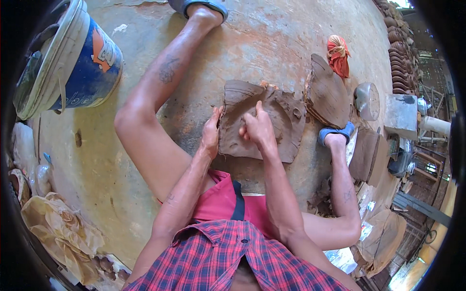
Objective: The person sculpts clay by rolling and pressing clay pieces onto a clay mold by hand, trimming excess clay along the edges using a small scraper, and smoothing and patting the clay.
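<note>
A thick slab of wet brown clay (286, 150) lies on the floor between my legs, with a broad round hollow worked into its top. Along its left edge rests my left hand (210, 132), fingers stretched out against the side of the clay. Over the hollow is my right hand (257, 128), its fingers curled in and its thumb pointing forward. I see nothing held in it, and its palm side is partly hidden. Just right of the slab leans a large rounded piece of clay (327, 92).
A blue and white bucket (92, 63) stands at the far left. Beyond the rounded clay lie a red cloth bundle (338, 54) and a metal pot (367, 101). Crumpled brown plastic (60, 233) lies near left. More clay slabs (365, 153) sit by my right foot.
</note>
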`<state>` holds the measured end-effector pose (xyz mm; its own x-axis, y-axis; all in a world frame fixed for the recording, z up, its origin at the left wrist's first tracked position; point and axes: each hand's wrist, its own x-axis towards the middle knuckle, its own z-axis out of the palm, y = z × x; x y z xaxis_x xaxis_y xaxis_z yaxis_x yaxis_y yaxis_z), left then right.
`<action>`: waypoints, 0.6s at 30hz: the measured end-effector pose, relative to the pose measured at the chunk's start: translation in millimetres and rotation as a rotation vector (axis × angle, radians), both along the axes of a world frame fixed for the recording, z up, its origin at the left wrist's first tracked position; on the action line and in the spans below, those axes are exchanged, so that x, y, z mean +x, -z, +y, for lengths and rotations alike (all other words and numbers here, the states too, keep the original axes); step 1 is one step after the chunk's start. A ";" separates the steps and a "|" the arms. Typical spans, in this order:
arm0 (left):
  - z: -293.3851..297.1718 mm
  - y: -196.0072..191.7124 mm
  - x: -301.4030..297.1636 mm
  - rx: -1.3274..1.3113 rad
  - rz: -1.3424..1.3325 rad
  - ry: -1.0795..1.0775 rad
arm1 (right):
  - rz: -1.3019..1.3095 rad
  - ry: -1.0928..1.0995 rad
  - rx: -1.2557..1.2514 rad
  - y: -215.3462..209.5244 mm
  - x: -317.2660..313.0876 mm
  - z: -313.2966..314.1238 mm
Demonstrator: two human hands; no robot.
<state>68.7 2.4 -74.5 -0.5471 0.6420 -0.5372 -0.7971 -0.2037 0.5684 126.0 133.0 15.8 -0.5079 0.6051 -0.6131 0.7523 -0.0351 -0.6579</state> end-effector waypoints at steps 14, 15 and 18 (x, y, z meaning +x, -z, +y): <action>-4.8 39.5 -2.2 0.738 -0.415 0.025 | -0.103 -0.268 -0.063 28.4 -9.3 -40.1; -3.3 11.9 -1.2 0.155 -0.219 -0.058 | -0.232 -0.391 -0.010 23.8 -1.3 -44.4; -13.2 8.6 -6.8 0.168 -0.226 -0.072 | -0.328 -0.625 0.042 3.8 17.3 -57.5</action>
<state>62.0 -10.7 -83.1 -0.4734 0.6962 -0.5396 -0.8796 -0.3410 0.3318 143.3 75.6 12.0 -0.5607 0.2866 -0.7768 0.7831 0.4883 -0.3851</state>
